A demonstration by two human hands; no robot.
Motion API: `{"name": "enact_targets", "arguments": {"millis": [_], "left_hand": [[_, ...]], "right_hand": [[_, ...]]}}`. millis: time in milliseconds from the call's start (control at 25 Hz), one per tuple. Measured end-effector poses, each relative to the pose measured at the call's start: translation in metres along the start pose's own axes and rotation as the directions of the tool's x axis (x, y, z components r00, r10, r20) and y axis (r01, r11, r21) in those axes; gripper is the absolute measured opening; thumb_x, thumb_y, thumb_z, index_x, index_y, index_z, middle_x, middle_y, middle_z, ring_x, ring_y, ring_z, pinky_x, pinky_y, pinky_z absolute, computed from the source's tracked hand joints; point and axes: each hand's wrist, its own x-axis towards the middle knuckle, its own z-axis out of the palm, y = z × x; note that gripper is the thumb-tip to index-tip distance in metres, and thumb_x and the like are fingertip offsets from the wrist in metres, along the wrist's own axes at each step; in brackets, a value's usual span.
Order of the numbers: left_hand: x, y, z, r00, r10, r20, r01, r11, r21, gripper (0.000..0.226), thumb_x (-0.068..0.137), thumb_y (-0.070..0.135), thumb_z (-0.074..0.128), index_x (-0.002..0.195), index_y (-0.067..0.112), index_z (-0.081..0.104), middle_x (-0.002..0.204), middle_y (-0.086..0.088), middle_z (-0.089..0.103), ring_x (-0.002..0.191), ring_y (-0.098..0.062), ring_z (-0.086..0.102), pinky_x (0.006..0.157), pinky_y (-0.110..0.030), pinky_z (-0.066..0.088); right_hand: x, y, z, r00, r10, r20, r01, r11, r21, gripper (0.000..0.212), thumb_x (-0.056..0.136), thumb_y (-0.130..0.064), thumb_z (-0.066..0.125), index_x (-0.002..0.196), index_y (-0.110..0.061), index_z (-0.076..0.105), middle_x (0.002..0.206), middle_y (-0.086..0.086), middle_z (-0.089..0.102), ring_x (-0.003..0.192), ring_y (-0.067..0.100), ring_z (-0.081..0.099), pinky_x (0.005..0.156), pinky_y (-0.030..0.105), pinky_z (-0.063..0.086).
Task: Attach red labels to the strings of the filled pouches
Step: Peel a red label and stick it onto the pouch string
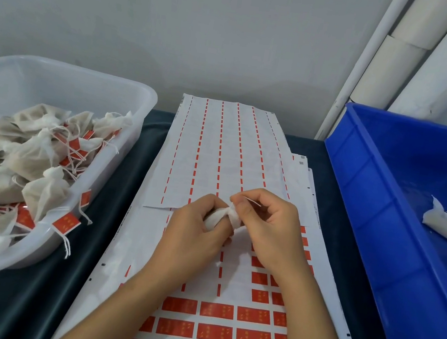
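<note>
A filled pouch [216,220] is gripped by the left hand [194,237] above the label sheet [221,328], so that its string [252,201], pinched by the right hand [268,228], is kept free for a label.

Table [145,140] — bins [145,99], label sheets [219,151].

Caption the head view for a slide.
Both hands, left hand and right hand, hold a pouch over red label sheets.
</note>
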Motion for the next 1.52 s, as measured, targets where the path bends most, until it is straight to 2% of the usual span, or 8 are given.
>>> {"name": "enact_targets", "arguments": {"millis": [200, 400, 640, 840, 1040, 1160, 1240, 1520], "left_hand": [[-0.0004, 0.0013, -0.0003, 0.996, 0.07, -0.05, -0.075, 0.993, -0.087, 0.003, 0.097, 0.036, 0.071, 0.098, 0.033, 0.07, 0.091, 0.015, 0.075, 0.09, -0.011, 0.073, 0.075, -0.022, 0.062], [0.0022, 0.0004, -0.0009, 0.992, 0.05, -0.119, -0.073, 0.978, -0.196, 0.006, 0.099, 0.039, 0.07, 0.095, 0.035, 0.069, 0.09, 0.012, 0.076, 0.086, -0.011, 0.076, 0.072, -0.019, 0.061], [0.0058, 0.0003, -0.0012, 0.987, -0.037, -0.153, -0.003, 0.968, -0.25, 0.009, 0.1, 0.033, 0.068, 0.092, 0.034, 0.072, 0.086, 0.013, 0.076, 0.082, -0.007, 0.075, 0.065, -0.01, 0.055], [0.005, 0.0023, -0.0045, 0.992, -0.069, -0.103, 0.031, 0.944, -0.33, 0.013, 0.1, 0.036, 0.069, 0.093, 0.028, 0.076, 0.088, 0.005, 0.078, 0.086, -0.014, 0.077, 0.071, -0.018, 0.06], [0.0049, 0.0036, -0.0055, 0.988, -0.124, -0.094, 0.094, 0.956, -0.278, 0.019, 0.101, 0.041, 0.064, 0.096, 0.025, 0.073, 0.084, 0.006, 0.076, 0.084, -0.014, 0.076, 0.068, -0.02, 0.061], [0.005, 0.0041, -0.0056, 0.987, -0.132, -0.09, 0.106, 0.962, -0.251, 0.021, 0.1, 0.042, 0.064, 0.095, 0.024, 0.072, 0.081, 0.007, 0.076, 0.081, -0.012, 0.075, 0.064, -0.015, 0.057], [0.0046, 0.0039, -0.0047, 0.99, -0.117, -0.075, 0.096, 0.966, -0.24, 0.017, 0.1, 0.037, 0.063, 0.094, 0.024, 0.072, 0.082, 0.007, 0.076, 0.08, -0.011, 0.075, 0.063, -0.014, 0.056], [0.0026, 0.0048, -0.0035, 0.997, -0.08, -0.007, 0.077, 0.983, -0.166, 0.021, 0.099, 0.04, 0.066, 0.084, 0.027, 0.074, 0.078, 0.008, 0.074, 0.076, -0.01, 0.07, 0.061, -0.012, 0.054]], "right_hand": [[0.0005, -0.0009, -0.0021, 0.991, 0.131, 0.04, -0.136, 0.974, 0.184, 0.011, 0.098, -0.029, 0.069, 0.092, -0.026, 0.077, 0.088, -0.006, 0.078, 0.085, 0.013, 0.076, 0.073, 0.021, 0.061], [0.0009, 0.001, 0.0009, 0.986, 0.117, 0.122, -0.128, 0.988, 0.085, 0.006, 0.099, -0.027, 0.069, 0.098, -0.026, 0.075, 0.09, -0.008, 0.076, 0.086, 0.012, 0.075, 0.071, 0.023, 0.061], [0.0011, 0.0021, 0.0014, 0.994, 0.046, 0.099, -0.049, 0.999, 0.021, 0.008, 0.1, -0.028, 0.066, 0.096, -0.032, 0.073, 0.087, -0.014, 0.072, 0.082, 0.01, 0.071, 0.07, 0.019, 0.059], [0.0004, 0.001, 0.0015, 0.982, 0.041, 0.182, -0.037, 0.999, -0.027, 0.009, 0.101, -0.031, 0.065, 0.098, -0.035, 0.073, 0.086, -0.015, 0.073, 0.083, 0.008, 0.071, 0.074, 0.021, 0.059], [0.0007, 0.0023, 0.0037, 0.991, 0.063, 0.122, -0.058, 0.997, -0.043, 0.01, 0.102, -0.031, 0.063, 0.1, -0.034, 0.073, 0.093, -0.02, 0.071, 0.091, 0.002, 0.067, 0.081, 0.023, 0.058], [0.0015, 0.0015, -0.0007, 0.999, -0.035, -0.004, 0.035, 0.999, 0.007, 0.012, 0.099, -0.033, 0.066, 0.109, -0.039, 0.07, 0.108, -0.025, 0.069, 0.105, 0.0, 0.063, 0.082, 0.014, 0.055], [0.0003, -0.0002, -0.0015, 0.995, -0.102, 0.017, 0.102, 0.995, 0.014, 0.017, 0.094, -0.04, 0.068, 0.111, -0.041, 0.07, 0.112, -0.022, 0.069, 0.108, 0.006, 0.064, 0.085, 0.015, 0.055], [0.0016, 0.0042, -0.0011, 0.998, -0.052, 0.028, 0.053, 0.997, -0.05, 0.008, 0.095, -0.029, 0.073, 0.1, -0.035, 0.077, 0.095, -0.022, 0.074, 0.097, 0.003, 0.07, 0.082, 0.018, 0.058]]}}
